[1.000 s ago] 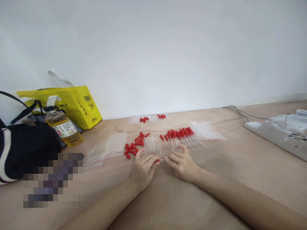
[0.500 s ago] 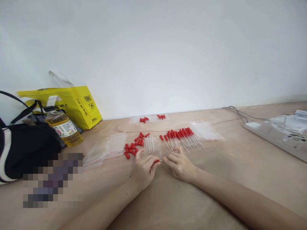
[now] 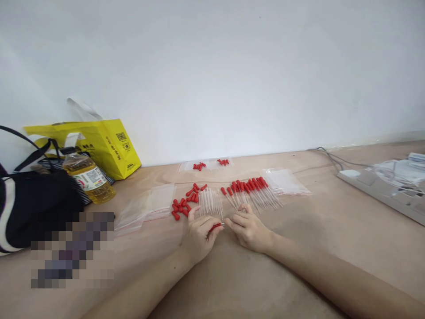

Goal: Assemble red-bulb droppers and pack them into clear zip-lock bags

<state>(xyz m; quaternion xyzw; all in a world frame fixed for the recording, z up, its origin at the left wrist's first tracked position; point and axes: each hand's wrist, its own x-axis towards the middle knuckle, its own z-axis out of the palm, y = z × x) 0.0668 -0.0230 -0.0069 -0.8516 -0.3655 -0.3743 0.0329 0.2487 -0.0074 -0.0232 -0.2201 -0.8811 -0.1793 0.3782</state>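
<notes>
My left hand [image 3: 201, 235] is closed round a red rubber bulb [image 3: 215, 227], whose end points right. Close beside it, my right hand [image 3: 247, 228] pinches a thin clear tube at the bulb's end; most of the tube is hidden by the fingers. Beyond my left hand lie loose red bulbs [image 3: 181, 206] and a row of clear tubes [image 3: 210, 201]. Several tubes with red bulbs on them [image 3: 255, 188] lie side by side beyond my right hand.
Clear bags lie at the left [image 3: 159, 201] and right [image 3: 287, 180]; a bag with red bulbs [image 3: 212, 165] is by the wall. Left stand a yellow bag [image 3: 119, 146], an oil bottle [image 3: 91, 177] and a black bag [image 3: 43, 204]. A power strip [image 3: 375, 190] lies right.
More of the red bulb shows between the fingers of my left hand. Both hands have hardly moved.
</notes>
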